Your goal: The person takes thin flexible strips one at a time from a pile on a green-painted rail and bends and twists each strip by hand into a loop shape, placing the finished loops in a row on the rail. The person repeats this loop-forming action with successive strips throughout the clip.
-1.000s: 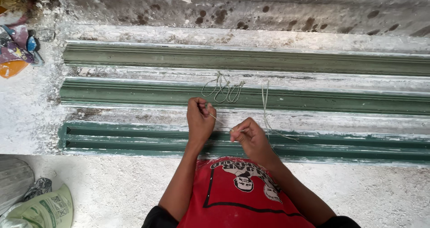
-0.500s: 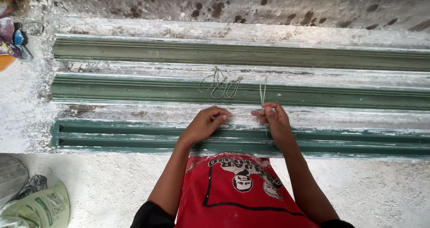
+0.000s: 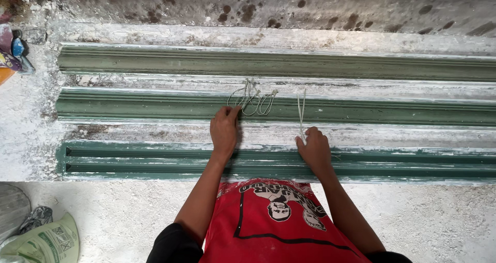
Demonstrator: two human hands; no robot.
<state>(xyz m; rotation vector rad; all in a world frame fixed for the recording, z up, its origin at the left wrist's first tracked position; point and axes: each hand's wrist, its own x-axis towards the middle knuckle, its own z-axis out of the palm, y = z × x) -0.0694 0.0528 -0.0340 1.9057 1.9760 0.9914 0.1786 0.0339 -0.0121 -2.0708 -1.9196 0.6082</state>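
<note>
Left hand (image 3: 225, 130) had moved up from the near green moulding to the tangled wire loops (image 3: 251, 98); right hand (image 3: 314, 149) stayed put.
Left fingertips pinched the tangle on the middle green moulding (image 3: 129, 105), which ran left-right. Right fingers closed on a straight wire (image 3: 301, 113) pointing away; lower end hidden.

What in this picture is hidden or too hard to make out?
- Head view: left hand fingertips curl under, so any grip on the tangled string is hidden.
- Right hand covers the straight string's lower end.
- Green moulds run off the right edge.
- Green sack cut off at the bottom-left corner.
</note>
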